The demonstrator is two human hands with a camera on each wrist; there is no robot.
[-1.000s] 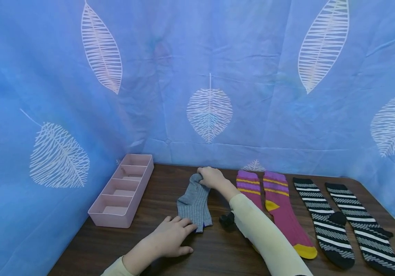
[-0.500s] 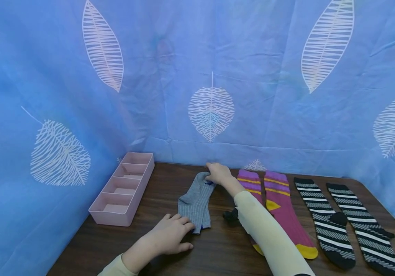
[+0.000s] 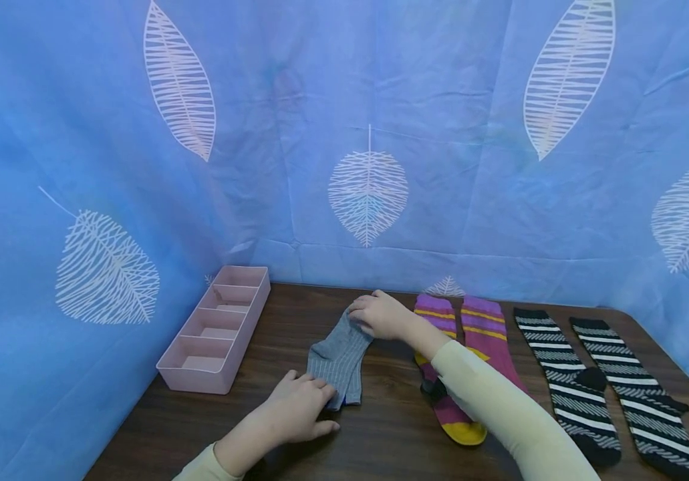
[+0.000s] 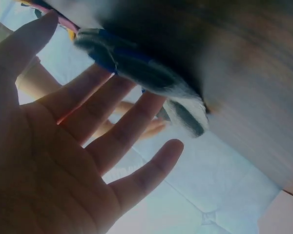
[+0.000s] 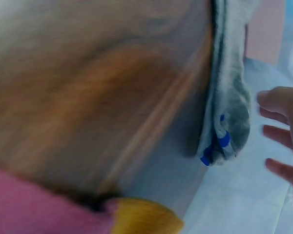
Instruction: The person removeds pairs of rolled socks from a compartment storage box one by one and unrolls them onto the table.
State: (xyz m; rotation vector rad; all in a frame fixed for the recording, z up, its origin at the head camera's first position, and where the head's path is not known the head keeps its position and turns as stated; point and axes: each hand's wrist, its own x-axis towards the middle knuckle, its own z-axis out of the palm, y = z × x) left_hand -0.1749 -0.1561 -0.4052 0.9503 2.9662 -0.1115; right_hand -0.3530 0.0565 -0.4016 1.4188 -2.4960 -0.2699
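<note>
A pair of grey ribbed ankle socks point(image 3: 338, 357) lies one over the other on the table, cuffs toward me. The fingertips of my left hand point(image 3: 299, 407) touch the cuffs, its fingers extended and spread; in the left wrist view the fingers of the left hand point(image 4: 83, 131) reach the cuff edge of the sock point(image 4: 151, 75). Over the far toe end is my right hand point(image 3: 383, 315), loosely bent. From the right wrist, the right hand's fingers point(image 5: 278, 100) appear spaced apart, beside the grey sock point(image 5: 232, 92) with blue patches at its end.
A pink four-slot organizer box point(image 3: 218, 381) stands at the left. Right of the grey socks lie magenta socks point(image 3: 491, 334) with yellow toes, partly under my right forearm, and black-and-white striped socks point(image 3: 567, 381). Behind the table point(image 3: 380, 434) hangs a blue leaf-print cloth point(image 3: 440, 200).
My right hand slid right along the socks' toe end, then came back over it from the right side. The right forearm swung rightward, uncovering a yellow toe. The left hand stayed at the cuffs.
</note>
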